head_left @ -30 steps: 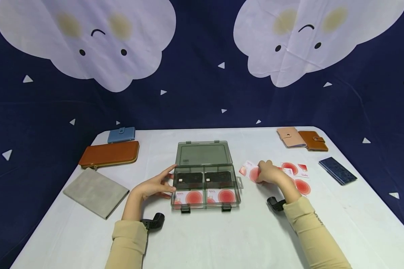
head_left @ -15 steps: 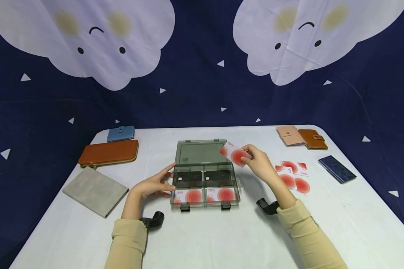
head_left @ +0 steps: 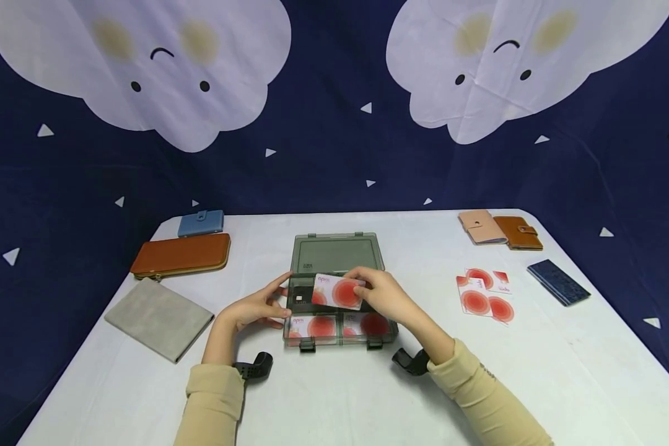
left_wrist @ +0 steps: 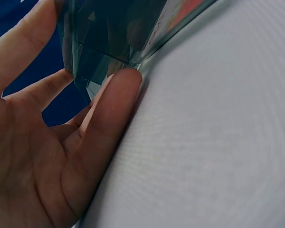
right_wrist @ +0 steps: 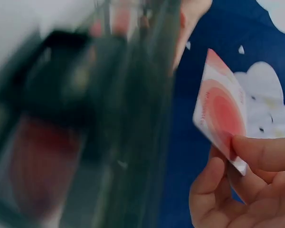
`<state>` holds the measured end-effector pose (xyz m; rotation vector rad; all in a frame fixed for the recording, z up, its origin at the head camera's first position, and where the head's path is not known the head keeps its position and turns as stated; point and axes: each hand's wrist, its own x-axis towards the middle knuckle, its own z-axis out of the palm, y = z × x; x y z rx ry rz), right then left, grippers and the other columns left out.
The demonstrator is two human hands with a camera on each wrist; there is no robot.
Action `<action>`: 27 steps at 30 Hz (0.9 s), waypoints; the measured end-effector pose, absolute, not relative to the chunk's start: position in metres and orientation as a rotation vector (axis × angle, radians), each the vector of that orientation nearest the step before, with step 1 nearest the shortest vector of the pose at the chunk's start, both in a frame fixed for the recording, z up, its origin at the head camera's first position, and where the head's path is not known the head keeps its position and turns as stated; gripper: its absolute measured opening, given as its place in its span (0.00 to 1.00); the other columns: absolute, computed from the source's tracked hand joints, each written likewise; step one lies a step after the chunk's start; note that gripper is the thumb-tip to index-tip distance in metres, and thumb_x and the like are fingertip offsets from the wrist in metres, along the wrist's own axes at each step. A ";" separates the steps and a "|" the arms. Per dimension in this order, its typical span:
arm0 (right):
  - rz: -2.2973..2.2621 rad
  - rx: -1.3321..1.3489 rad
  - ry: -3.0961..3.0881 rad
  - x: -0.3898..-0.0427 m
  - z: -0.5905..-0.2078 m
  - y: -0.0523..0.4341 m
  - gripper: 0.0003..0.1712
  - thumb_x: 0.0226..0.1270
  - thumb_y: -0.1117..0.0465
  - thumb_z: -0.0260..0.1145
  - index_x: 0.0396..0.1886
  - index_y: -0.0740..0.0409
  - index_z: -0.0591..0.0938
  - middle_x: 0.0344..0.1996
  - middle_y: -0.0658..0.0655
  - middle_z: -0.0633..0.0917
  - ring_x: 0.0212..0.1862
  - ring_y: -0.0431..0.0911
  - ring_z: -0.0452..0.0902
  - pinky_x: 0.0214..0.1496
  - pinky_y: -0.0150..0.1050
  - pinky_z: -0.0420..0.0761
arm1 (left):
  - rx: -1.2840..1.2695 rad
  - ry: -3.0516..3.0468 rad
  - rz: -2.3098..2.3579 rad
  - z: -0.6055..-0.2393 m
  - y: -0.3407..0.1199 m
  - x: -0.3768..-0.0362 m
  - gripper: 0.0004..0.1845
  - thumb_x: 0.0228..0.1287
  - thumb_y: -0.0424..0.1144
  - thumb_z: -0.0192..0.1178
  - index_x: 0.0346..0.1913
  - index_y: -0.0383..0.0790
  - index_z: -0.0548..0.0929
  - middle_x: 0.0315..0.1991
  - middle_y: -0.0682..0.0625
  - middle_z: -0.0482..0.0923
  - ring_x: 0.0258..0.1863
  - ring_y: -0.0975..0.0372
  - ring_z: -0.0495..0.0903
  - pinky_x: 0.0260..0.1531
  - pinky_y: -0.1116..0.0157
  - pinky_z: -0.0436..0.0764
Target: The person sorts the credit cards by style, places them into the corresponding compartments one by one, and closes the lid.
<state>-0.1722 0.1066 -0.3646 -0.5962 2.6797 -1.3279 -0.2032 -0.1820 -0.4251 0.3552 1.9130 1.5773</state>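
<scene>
At frame centre the right hand (head_left: 387, 296) pinches a red-spotted card (head_left: 337, 290) over the smoky box (head_left: 339, 303). The left hand (head_left: 256, 308), fingers straight, braces the box's left wall. Held tilted, the card could catch a divider and slip from the grip.

Two hands were in view: the left hand (head_left: 254, 308) and the right hand (head_left: 383, 296). One smoky clear box (head_left: 334, 253) lay open, with four compartments, two in front and two behind. One red-and-white card (head_left: 339, 291) was held above it, and two more cards (head_left: 321, 326) lay in the front compartments, one in each. A loose pile of cards (head_left: 482, 292) showed about three; the overlap hid the exact count. Six wallets (head_left: 181, 255) lay around the table (head_left: 334, 396): three on the left, three on the right. Two cloud faces (head_left: 145, 62) decorated the backdrop.
</scene>
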 end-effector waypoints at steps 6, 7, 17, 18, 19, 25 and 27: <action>-1.098 -0.748 2.682 -0.165 -0.377 0.085 0.12 0.62 0.73 0.59 0.42 0.57 0.78 0.37 0.57 0.83 0.36 0.46 0.78 0.36 0.38 0.77 | 0.338 1.936 1.567 -0.426 -0.183 -0.202 0.52 0.55 0.35 0.66 0.74 0.50 0.40 0.59 0.36 0.51 0.31 0.61 0.72 0.39 0.55 0.81; -1.058 -0.774 2.685 -0.165 -0.380 0.082 0.11 0.62 0.73 0.59 0.42 0.56 0.78 0.39 0.56 0.83 0.38 0.45 0.78 0.39 0.39 0.77 | 0.332 1.942 1.566 -0.426 -0.183 -0.202 0.52 0.55 0.35 0.66 0.74 0.50 0.40 0.59 0.36 0.51 0.31 0.61 0.71 0.39 0.56 0.81; -0.899 -0.805 2.680 -0.164 -0.393 0.069 0.12 0.59 0.74 0.61 0.40 0.56 0.78 0.32 0.53 0.82 0.33 0.43 0.76 0.31 0.34 0.74 | 0.312 1.942 1.571 -0.424 -0.181 -0.201 0.53 0.54 0.35 0.67 0.74 0.50 0.41 0.60 0.36 0.51 0.31 0.61 0.71 0.39 0.56 0.81; -0.869 -0.819 2.686 -0.164 -0.393 0.068 0.11 0.60 0.72 0.61 0.40 0.56 0.78 0.32 0.53 0.82 0.33 0.42 0.76 0.31 0.34 0.74 | 0.310 1.943 1.570 -0.424 -0.181 -0.201 0.53 0.54 0.34 0.67 0.74 0.50 0.41 0.60 0.36 0.51 0.31 0.61 0.71 0.38 0.56 0.81; -0.838 -0.833 2.690 -0.164 -0.393 0.068 0.10 0.61 0.71 0.61 0.41 0.56 0.79 0.32 0.52 0.82 0.32 0.42 0.76 0.31 0.34 0.74 | 0.309 1.944 1.570 -0.424 -0.181 -0.201 0.53 0.54 0.34 0.67 0.74 0.50 0.41 0.60 0.36 0.51 0.31 0.61 0.71 0.38 0.57 0.81; -0.728 -0.882 2.704 -0.160 -0.391 0.067 0.11 0.64 0.64 0.62 0.45 0.54 0.80 0.30 0.50 0.82 0.27 0.40 0.73 0.28 0.34 0.72 | 0.311 1.951 1.565 -0.424 -0.180 -0.202 0.52 0.54 0.33 0.66 0.74 0.51 0.41 0.59 0.37 0.52 0.32 0.61 0.71 0.39 0.56 0.81; -0.702 -0.870 2.711 -0.160 -0.389 0.068 0.11 0.64 0.63 0.62 0.46 0.53 0.81 0.29 0.50 0.82 0.25 0.39 0.71 0.27 0.33 0.71 | 0.312 1.953 1.565 -0.424 -0.180 -0.202 0.52 0.54 0.33 0.66 0.74 0.51 0.41 0.59 0.37 0.52 0.32 0.61 0.71 0.38 0.56 0.81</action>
